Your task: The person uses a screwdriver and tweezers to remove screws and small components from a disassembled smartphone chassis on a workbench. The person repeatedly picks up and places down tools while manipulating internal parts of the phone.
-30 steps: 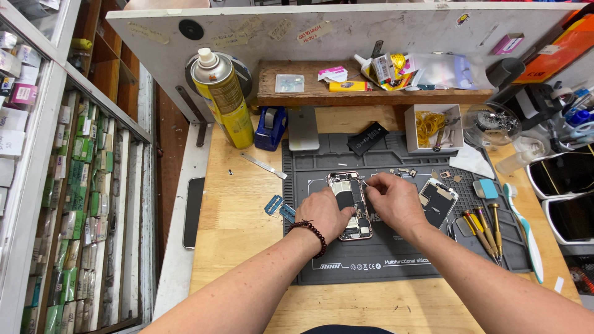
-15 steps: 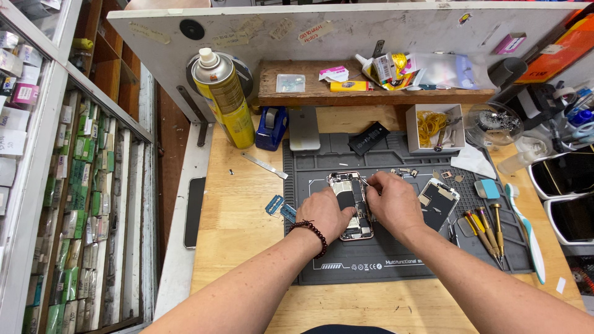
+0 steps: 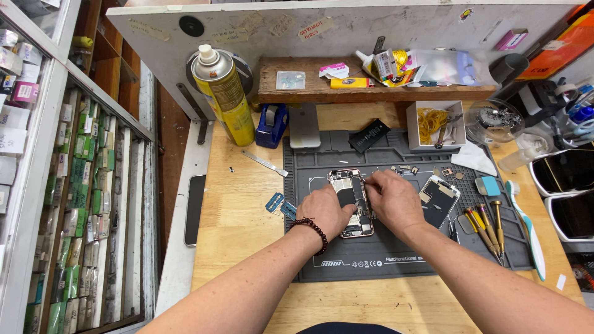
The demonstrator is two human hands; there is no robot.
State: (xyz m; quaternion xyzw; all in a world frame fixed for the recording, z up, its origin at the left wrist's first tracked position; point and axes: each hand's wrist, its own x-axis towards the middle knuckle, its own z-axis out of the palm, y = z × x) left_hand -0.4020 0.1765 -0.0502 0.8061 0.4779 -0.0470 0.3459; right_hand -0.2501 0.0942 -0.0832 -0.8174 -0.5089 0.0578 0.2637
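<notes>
Head view shows little change over the last second: left hand [image 3: 327, 210] still steadies the opened phone [image 3: 350, 201], right hand [image 3: 396, 199] still pinches a thin tool at its upper edge

A phone repair workshop. A wooden bench [image 3: 247, 216] holds a grey repair mat [image 3: 396, 253]; an opened phone [image 3: 350, 201] lies at its centre. Screwdrivers [image 3: 486, 226] lie at 3 o'clock, a yellow spray can [image 3: 226, 93] at 11, drawers of small parts [image 3: 68, 204] at 9.
</notes>
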